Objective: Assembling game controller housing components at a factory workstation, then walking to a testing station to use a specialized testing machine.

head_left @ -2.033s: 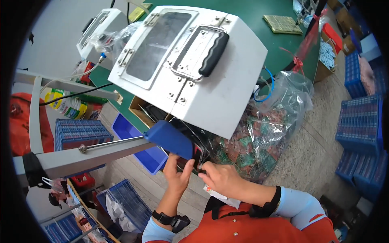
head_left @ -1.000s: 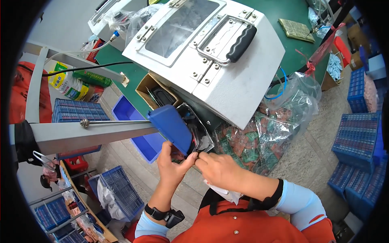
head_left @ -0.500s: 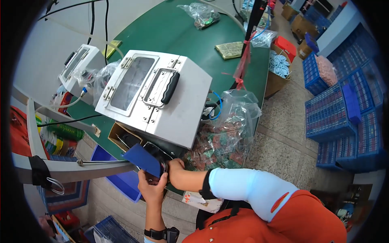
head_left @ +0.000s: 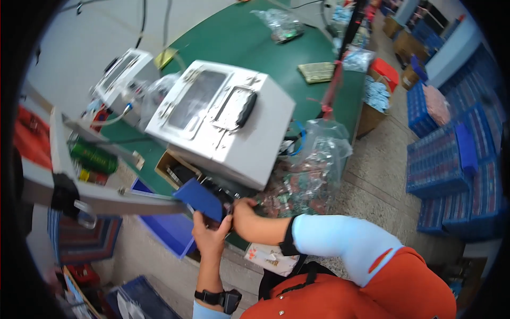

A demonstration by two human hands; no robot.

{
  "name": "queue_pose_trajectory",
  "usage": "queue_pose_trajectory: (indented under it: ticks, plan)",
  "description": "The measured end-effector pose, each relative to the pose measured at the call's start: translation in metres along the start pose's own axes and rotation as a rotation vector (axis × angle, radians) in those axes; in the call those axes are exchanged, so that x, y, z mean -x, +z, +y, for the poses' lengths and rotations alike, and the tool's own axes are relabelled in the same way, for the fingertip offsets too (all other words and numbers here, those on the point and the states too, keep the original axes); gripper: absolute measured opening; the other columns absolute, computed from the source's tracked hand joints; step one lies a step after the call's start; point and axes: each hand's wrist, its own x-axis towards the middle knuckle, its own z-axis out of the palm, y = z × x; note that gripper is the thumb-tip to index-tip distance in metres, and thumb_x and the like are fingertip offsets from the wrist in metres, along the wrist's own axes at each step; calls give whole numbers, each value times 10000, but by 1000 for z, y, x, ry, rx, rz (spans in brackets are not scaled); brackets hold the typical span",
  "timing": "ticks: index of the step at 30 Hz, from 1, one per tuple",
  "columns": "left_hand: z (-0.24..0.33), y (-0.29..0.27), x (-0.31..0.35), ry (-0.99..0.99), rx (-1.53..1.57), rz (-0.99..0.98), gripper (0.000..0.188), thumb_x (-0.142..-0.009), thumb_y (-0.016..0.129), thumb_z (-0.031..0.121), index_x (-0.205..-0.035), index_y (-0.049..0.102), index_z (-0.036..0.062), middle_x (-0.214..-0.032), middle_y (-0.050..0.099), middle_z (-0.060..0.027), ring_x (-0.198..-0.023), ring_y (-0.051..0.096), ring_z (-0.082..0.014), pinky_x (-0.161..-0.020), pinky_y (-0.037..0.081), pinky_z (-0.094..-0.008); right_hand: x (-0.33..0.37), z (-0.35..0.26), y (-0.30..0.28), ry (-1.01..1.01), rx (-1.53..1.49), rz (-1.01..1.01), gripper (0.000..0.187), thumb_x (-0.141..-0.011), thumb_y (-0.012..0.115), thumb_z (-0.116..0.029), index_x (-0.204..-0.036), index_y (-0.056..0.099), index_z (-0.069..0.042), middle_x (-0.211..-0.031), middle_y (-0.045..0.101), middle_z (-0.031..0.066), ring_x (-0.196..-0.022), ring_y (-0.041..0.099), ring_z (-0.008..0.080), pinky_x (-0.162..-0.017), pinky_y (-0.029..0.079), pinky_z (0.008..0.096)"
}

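My left hand (head_left: 211, 236) grips a flat blue panel (head_left: 200, 199) from below, thumb and fingers on either side of its lower end; a dark part shows beside the panel. My right hand (head_left: 245, 212) is close against that dark part, its fingers curled, and whatever is in them is hidden. Just beyond my hands stands a white metal box (head_left: 249, 146) with a window and a black handle. Next to my right hand lies a clear plastic bag (head_left: 303, 186) of red and green circuit boards. A small cardboard box (head_left: 169, 167) with black items sits behind the panel.
The green table (head_left: 255, 53) holds a second, smaller white box (head_left: 125, 74) and a yellowish packet (head_left: 317, 73). A grey frame bar (head_left: 122, 203) crosses at left, above a blue-violet bin (head_left: 167, 234). Blue crates (head_left: 435, 165) are stacked on the right.
The view has shifted, so the whole scene sits a little to the right and is blurred. Both hands stay together at the blue panel, with no clear change in grip.
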Motion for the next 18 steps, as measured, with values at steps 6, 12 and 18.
queue_pose_trajectory:
  ticks: [6, 12, 18]
  plan:
    - [5, 10, -4, 30, 32, -35, 462, -659, 833, 194, -946, 523, 7, -745, 631, -54, -637, 562, -95, -584, 466, -241, 18, 14, 5, 135, -83, 86, 310, -829, 557, -209, -1109, 634, -101, -1016, 583, 112, -864, 575, 340, -530, 456, 458]
    - [7, 8, -5, -4, 18, -28, 481, -647, 834, 246, -903, 501, 13, -781, 654, -133, -686, 645, -216, -640, 509, -315, 14, 11, 8, 13, -99, 198, 282, -811, 575, -227, -1037, 661, -83, -1004, 612, 98, -841, 589, 306, -551, 473, 457]
    - [0, 9, -2, 73, 2, -15, 503, -638, 835, 271, -912, 495, 21, -804, 651, -158, -691, 649, -292, -632, 513, -351, 60, 37, 22, -139, -348, 555, 209, -765, 572, -176, -884, 671, -34, -915, 621, 108, -804, 618, 276, -612, 527, 384]
